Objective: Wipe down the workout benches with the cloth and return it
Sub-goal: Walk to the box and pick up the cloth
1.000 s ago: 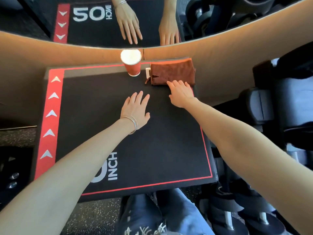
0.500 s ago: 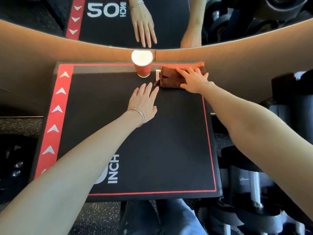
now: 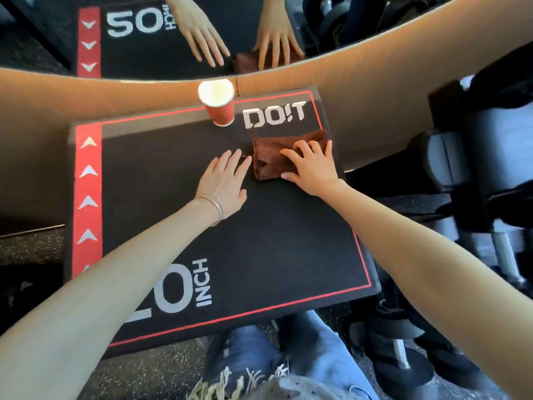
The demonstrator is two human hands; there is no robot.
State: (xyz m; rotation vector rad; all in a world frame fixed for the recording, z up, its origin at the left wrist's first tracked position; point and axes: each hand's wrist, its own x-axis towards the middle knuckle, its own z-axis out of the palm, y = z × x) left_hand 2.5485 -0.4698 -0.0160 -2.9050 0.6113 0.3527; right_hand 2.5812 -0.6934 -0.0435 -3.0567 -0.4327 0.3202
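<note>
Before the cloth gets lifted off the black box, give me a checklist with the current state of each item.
1. Right hand on the brown cloth: ok, fingers spread over it, palm down.
2. Cloth gripped firmly enough to lift: cannot tell, the hand presses flat rather than pinching.
3. Left hand clear of the cloth: ok, flat on the box beside it, fingertips close.
4. Red paper cup out of the way: ok, upright, beyond the cloth.
5. Cloth still folded: ok, a compact bundle.
6. Cup contents: cannot tell, glare.
</note>
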